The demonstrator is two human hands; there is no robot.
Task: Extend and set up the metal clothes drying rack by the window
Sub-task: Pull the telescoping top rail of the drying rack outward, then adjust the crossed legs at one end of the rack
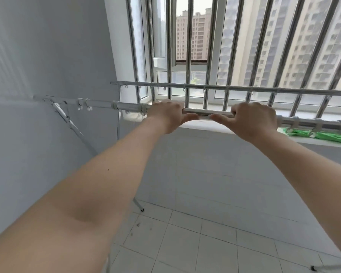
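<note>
The metal drying rack stands along the window, its near top bar [104,104] running left to right at chest height. My left hand [166,114] grips that bar just right of a white collar. My right hand [253,119] grips the thinner inner tube a short way to the right. A second, far bar [215,87] with small hanging rings runs parallel behind, close to the window grille. The rack's slanted left leg [75,129] drops to a black-capped foot [142,209] on the tiles.
A grey wall [47,66] closes the left side. The barred window [211,46] and its white sill [205,125] lie straight ahead. A green object [327,136] rests on the sill at right. Another rack foot [313,268] shows at the bottom right on the tiled floor.
</note>
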